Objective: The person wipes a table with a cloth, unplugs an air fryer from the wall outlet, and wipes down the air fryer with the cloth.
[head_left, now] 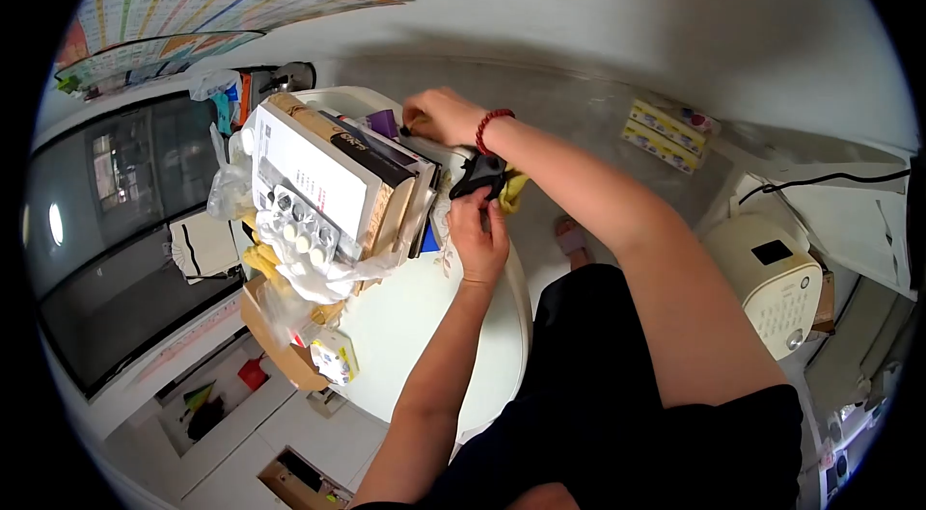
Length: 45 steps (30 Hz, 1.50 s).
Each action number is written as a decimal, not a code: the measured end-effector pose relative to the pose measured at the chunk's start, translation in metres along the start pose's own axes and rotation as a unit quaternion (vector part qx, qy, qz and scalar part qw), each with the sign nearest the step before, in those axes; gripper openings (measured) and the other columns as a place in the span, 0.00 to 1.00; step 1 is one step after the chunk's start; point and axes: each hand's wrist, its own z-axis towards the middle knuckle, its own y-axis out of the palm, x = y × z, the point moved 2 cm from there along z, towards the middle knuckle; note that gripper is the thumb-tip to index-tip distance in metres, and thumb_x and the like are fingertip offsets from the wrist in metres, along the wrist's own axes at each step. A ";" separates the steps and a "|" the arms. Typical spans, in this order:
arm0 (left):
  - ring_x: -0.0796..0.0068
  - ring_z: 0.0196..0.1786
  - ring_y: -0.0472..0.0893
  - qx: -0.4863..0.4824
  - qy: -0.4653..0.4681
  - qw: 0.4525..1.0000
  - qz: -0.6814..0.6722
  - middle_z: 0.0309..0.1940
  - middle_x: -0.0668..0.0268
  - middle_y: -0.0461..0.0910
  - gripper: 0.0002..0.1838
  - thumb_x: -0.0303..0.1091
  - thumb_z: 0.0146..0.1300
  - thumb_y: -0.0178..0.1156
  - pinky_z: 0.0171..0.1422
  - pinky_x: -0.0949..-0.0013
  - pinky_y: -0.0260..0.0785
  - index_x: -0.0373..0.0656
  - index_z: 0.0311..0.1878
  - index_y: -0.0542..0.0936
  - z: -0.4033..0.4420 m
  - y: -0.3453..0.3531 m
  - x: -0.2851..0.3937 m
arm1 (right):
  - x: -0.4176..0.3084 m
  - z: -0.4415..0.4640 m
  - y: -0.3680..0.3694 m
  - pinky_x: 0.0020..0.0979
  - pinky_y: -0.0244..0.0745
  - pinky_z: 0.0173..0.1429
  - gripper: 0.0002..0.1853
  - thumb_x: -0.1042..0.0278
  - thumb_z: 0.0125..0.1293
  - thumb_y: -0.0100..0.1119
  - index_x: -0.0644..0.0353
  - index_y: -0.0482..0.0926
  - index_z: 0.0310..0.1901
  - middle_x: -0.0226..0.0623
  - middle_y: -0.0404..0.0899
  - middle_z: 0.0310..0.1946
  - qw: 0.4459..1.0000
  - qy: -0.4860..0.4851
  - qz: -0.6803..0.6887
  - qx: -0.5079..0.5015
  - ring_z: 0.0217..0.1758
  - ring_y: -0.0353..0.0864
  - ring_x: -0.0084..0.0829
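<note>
My left hand [479,238] is at the right edge of the round white table [415,332], its fingers closed on a black, soft-looking item [479,176]. A yellow cloth-like piece [514,190] hangs beside that item. Farther back, my right hand [446,117] is bent downward with its fingers drawn together. Something small and dark shows at its fingertips, too small to name. A red beaded bracelet [494,127] circles the right wrist. Close to the right fingertips is a purple box-like object [382,123]. A stack of books [318,173] lies left of both hands.
Blister packs [299,228] and crumpled plastic bags rest against the books. A cardboard box [280,336] and a small white-and-yellow pack [334,358] are at the table's left edge. Yellow cartons [666,136] lie by the wall. A cream appliance [772,279] stands right.
</note>
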 end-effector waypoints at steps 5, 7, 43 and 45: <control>0.63 0.37 0.74 -0.006 -0.007 1.000 -0.004 0.33 0.63 0.75 0.12 0.25 0.61 0.60 0.46 0.63 0.63 0.41 0.48 0.78 0.000 -0.001 -0.001 | 0.001 0.018 0.004 0.37 0.75 0.49 0.11 0.65 0.58 0.64 0.63 0.82 0.38 0.46 0.83 0.37 0.996 0.068 0.061 0.017 0.43 0.83 0.43; 0.63 0.37 0.74 -0.005 -0.006 1.000 -0.004 0.34 0.62 0.75 0.12 0.26 0.61 0.60 0.47 0.63 0.62 0.42 0.49 0.78 -0.001 -0.001 -0.001 | 0.004 -0.001 0.012 0.37 0.75 0.50 0.11 0.65 0.59 0.64 0.63 0.82 0.38 0.45 0.83 0.37 0.998 0.020 0.065 0.006 0.44 0.83 0.43; 0.53 0.59 0.70 0.048 -0.043 0.998 -0.009 0.57 0.50 0.71 0.21 0.28 0.64 0.58 0.67 0.58 0.57 0.34 0.60 0.73 0.018 0.002 -0.001 | -0.003 0.039 0.041 0.39 0.77 0.51 0.15 0.72 0.69 0.53 0.55 0.81 0.54 0.45 0.85 0.39 0.974 -0.121 -0.074 0.175 0.39 0.83 0.43; 0.53 0.58 0.70 0.044 -0.038 0.998 0.007 0.57 0.51 0.72 0.21 0.29 0.63 0.58 0.65 0.57 0.57 0.35 0.60 0.74 0.018 0.003 -0.003 | -0.002 0.069 0.048 0.38 0.76 0.52 0.15 0.72 0.69 0.53 0.55 0.81 0.55 0.46 0.85 0.41 0.983 -0.094 -0.040 0.151 0.42 0.83 0.44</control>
